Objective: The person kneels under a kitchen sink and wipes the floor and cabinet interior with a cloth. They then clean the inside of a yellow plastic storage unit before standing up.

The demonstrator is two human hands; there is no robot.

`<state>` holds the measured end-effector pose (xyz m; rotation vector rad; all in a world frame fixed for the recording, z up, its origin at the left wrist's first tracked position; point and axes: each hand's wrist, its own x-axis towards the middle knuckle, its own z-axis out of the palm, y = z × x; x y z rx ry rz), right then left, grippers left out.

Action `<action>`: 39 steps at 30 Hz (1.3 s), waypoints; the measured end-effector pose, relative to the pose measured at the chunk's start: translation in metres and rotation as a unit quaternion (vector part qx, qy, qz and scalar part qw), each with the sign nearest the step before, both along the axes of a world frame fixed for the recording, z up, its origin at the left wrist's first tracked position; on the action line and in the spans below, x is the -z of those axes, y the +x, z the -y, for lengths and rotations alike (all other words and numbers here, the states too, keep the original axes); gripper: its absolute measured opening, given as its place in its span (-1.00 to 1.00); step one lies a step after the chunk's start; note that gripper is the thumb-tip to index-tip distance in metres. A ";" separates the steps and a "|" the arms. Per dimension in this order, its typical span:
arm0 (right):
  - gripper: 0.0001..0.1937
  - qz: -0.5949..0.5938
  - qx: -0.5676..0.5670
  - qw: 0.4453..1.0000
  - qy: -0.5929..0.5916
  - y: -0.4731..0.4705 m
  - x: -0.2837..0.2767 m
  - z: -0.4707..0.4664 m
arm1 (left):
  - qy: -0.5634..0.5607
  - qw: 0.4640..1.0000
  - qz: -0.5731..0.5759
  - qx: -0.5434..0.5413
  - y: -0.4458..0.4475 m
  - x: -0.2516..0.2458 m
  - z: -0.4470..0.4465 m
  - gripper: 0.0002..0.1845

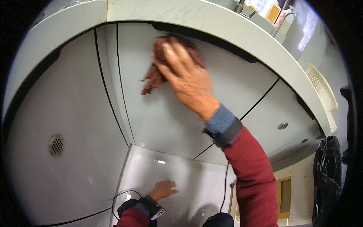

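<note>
My right hand (190,76) presses a crumpled brown cloth (158,75) against the upper part of a light grey cabinet door (164,119). The fingers lie over the cloth, pointing up towards the countertop, and are slightly blurred. A loose corner of the cloth hangs to the lower left. Low in the view, my left hand (163,189) holds nothing, its fingers apart and a little curled. It hovers near my knee, over the glossy floor (181,176). Dark bands wrap both wrists over blue cuffs and red sleeves.
A pale countertop (181,11) curves above the doors, with a dark handle recess (204,37) under its edge. A left door (76,113) has a round vent (56,144). At right are a white plastic basket (322,86) and a black plastic bag (327,178). A thin cable (225,187) hangs down.
</note>
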<state>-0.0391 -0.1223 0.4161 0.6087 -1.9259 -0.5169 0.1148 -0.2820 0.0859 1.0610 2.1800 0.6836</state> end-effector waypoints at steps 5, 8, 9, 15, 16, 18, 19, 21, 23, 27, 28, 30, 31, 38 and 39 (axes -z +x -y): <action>-0.27 0.019 0.085 0.995 -0.057 0.066 -0.006 -0.073 | -0.021 1.000 0.002 0.012 -0.001 -0.006 0.002 -0.53; -0.47 -0.081 0.135 0.982 -0.104 0.101 0.008 -0.113 | -0.028 1.000 0.006 0.013 -0.001 -0.012 0.007 -0.53; -0.43 -0.118 0.132 0.979 -0.106 0.107 0.014 -0.121 | -0.024 1.000 0.006 0.010 -0.001 -0.014 0.009 -0.53; -0.49 -0.108 0.047 0.976 -0.185 0.061 0.030 -0.068 | -0.039 0.999 -0.011 0.025 -0.001 -0.022 0.010 -0.52; -0.53 -0.044 0.014 0.986 -0.163 0.051 0.031 -0.050 | -0.027 0.999 -0.006 0.020 0.000 -0.022 0.009 -0.52; -0.47 -0.004 0.064 0.997 -0.042 0.037 0.029 -0.031 | -0.011 1.000 0.012 0.019 0.001 -0.022 0.006 -0.52; -0.46 -0.035 0.044 0.997 -0.048 0.036 0.028 -0.029 | -0.014 1.000 0.003 0.016 0.002 -0.022 0.006 -0.52; -0.46 0.034 0.061 0.996 -0.056 0.046 0.031 -0.040 | -0.009 1.000 -0.009 0.005 0.003 -0.021 0.007 -0.53; -0.46 0.060 0.070 0.995 -0.027 0.063 0.039 -0.068 | -0.002 1.000 -0.008 -0.001 0.004 -0.021 0.009 -0.53; -0.48 0.015 0.054 0.998 -0.032 0.103 0.085 -0.098 | -0.003 1.000 -0.011 -0.008 0.003 -0.021 0.014 -0.52; -0.48 0.045 0.086 0.994 -0.038 0.105 0.091 -0.101 | -0.007 1.000 -0.008 -0.006 0.002 -0.021 0.015 -0.53; -0.49 0.057 0.087 0.994 -0.026 0.101 0.100 -0.094 | -0.015 1.000 0.002 -0.002 0.001 -0.019 0.015 -0.56; -0.50 0.067 0.082 0.994 -0.015 0.095 0.100 -0.088 | -0.009 1.000 -0.004 0.002 0.000 -0.018 0.015 -0.54; -0.41 -0.107 0.030 0.988 -0.105 0.023 0.084 -0.025 | 0.050 0.999 0.002 -0.014 -0.005 -0.012 0.018 -0.55; -0.44 -0.135 0.026 0.986 -0.097 0.017 0.085 -0.018 | 0.066 0.997 0.007 -0.028 -0.005 -0.011 0.019 -0.57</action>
